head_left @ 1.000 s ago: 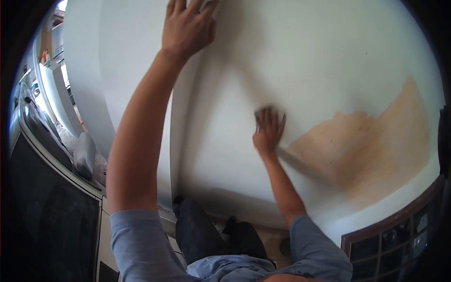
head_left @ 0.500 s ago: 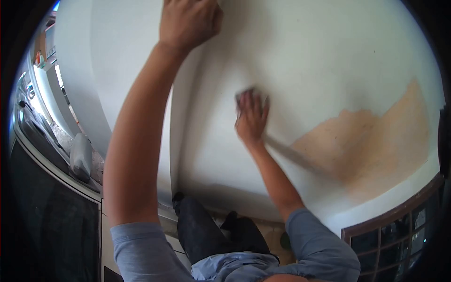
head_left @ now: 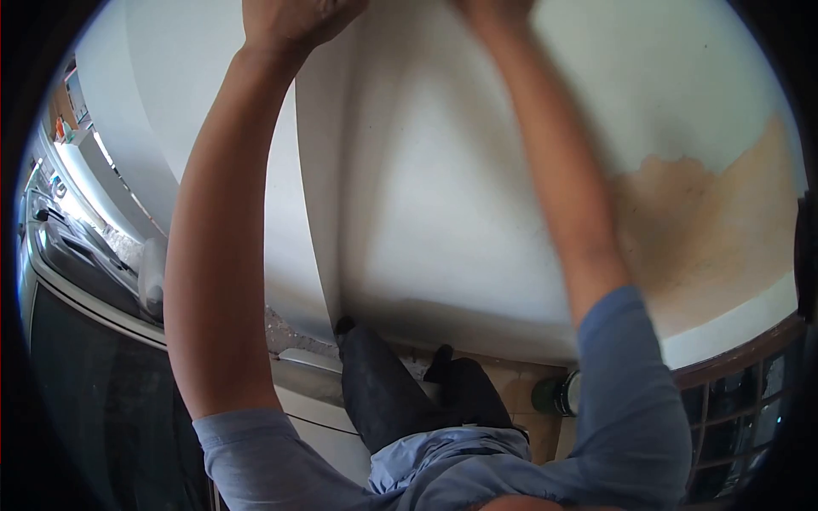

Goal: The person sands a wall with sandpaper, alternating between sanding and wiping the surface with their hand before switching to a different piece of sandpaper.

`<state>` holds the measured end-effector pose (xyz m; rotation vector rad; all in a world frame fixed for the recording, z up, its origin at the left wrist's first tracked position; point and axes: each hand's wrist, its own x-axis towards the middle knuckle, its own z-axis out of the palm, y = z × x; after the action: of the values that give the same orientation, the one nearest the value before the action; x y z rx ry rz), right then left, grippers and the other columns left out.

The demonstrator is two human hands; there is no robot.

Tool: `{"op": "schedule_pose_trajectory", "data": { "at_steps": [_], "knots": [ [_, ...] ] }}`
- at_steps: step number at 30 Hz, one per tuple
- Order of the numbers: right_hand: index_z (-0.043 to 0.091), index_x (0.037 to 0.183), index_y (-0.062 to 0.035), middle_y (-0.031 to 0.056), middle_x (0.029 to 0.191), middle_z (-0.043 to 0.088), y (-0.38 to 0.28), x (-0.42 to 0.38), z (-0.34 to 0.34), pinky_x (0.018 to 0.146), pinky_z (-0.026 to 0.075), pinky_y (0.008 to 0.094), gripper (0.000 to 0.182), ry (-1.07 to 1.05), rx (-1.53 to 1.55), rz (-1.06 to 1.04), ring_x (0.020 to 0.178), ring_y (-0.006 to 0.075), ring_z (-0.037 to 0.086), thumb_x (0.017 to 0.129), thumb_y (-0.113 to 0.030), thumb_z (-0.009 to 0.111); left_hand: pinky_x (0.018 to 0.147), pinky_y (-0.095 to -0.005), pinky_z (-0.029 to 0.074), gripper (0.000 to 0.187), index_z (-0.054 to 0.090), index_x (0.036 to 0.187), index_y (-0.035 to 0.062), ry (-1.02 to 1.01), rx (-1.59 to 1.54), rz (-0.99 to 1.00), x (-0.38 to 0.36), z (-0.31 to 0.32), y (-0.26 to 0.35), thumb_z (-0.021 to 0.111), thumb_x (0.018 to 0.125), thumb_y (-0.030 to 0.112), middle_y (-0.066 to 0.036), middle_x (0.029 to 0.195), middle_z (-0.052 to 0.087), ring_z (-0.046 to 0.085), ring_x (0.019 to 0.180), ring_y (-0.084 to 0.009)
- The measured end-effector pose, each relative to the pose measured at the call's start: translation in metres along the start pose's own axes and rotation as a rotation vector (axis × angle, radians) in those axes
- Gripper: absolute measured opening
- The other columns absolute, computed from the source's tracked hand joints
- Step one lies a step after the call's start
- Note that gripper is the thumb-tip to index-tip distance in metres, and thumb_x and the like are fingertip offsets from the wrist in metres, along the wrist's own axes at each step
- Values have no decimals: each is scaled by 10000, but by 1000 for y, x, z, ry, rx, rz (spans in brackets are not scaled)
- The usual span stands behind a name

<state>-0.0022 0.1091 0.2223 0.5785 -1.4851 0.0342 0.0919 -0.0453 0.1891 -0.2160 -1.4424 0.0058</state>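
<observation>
"Pale wall (head_left: 452, 213) fills most of the view, with a car (head_left: 94, 375) along the left. What else?"

"A tan patch (head_left: 711, 226) on the wall's right side, a gridded window (head_left: 728, 426) below it, and a green tub (head_left: 550, 394) on the floor, beside the right sleeve (head_left: 635, 375) as seen from here."

"And what has just changed?"

"The right hand (head_left: 497, 8). Half a second ago it was on the middle of the wall, a dark pad at its fingertips. Now it is up at the top edge, where the frame cuts it off."

"Is the pad in it?"

"I cannot tell. Neither its fingers nor the pad shows, so I can't say whether it is spread or closed."

"And the left hand (head_left: 302, 19)?"

"It stays high, also cropped. Its fingertips are out of sight, so whether it grips anything I can't say either."

"What does that mean for the work?"

"My reading: the rubbing has shifted to a higher stretch, farther from the patch. The wall is straight ahead, within reach; only the pad's place is uncertain."
</observation>
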Motion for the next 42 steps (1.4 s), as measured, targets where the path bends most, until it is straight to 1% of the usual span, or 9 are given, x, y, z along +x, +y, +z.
{"op": "schedule_pose_trajectory", "data": {
  "at_steps": [2,6,18,26,29,35,36,40,42],
  "knots": [
    [571,1278,-56,141,1308,564,-38,-102,15,1086,289,554,436,36,-48,-116,1282,276,465,867,-197,539,1103,-543,286,296,654,1037,11,-25,-25,0,-3,-2,-3,493,830,148,-153,1259,595,350,1368,-389],
    [648,1235,-142,3,1418,513,-123,-289,2,1099,273,514,397,-390,206,-60,1340,208,413,854,-206,557,1111,-552,273,288,662,1025,17,-71,-39,-48,-5,-6,-3,486,816,109,-153,1252,600,351,1372,-383],
    [365,1451,-65,97,1537,325,-38,16,13,1122,155,649,479,-5,8,64,1438,284,254,983,-148,420,1094,-529,280,283,674,1016,23,21,-66,-16,-3,2,-9,501,876,197,-155,1220,623,383,1345,-410],
    [587,1288,-118,46,1406,501,-98,-227,21,1049,225,676,448,-178,116,-93,1317,239,411,844,-123,529,1108,-549,284,249,685,950,25,-33,-41,-69,-4,-7,-2,476,826,77,-106,1253,617,376,1356,-381],
    [496,1378,-99,38,1451,460,-82,-166,2,1074,157,698,544,-397,287,-59,1354,236,373,838,-112,553,1113,-560,271,236,684,959,34,-76,15,-106,-3,-12,-1,488,832,70,-80,1285,599,362,1368,-365],
    [394,1435,-53,77,1546,319,14,81,1,1154,131,618,471,-32,-42,158,1458,269,208,977,-155,439,1084,-533,306,278,691,950,21,-25,38,-107,-4,-6,-1,480,770,-1,-90,1267,615,378,1353,-386],
    [394,1435,-53,77,1546,319,20,78,2,1154,131,618,471,-33,-55,158,1458,269,208,977,-155,439,1132,-545,238,353,632,1184,57,-144,43,-75,-8,-11,-9,498,868,139,-93,1412,505,298,1406,-365],
    [395,1439,-64,66,1562,288,17,-7,-8,1176,137,559,454,-143,-108,81,1462,255,200,1009,-211,397,1051,-438,358,295,691,1058,183,51,80,-14,-4,-4,0,569,815,69,74,1288,609,444,1319,-296],
    [527,1346,-73,52,1470,446,-7,-109,-9,1106,178,623,426,-45,4,97,1358,276,387,937,-190,507,1044,-405,360,273,711,997,182,58,81,-66,-9,-4,-6,574,808,40,90,1255,630,465,1305,-280]
  ]
}}
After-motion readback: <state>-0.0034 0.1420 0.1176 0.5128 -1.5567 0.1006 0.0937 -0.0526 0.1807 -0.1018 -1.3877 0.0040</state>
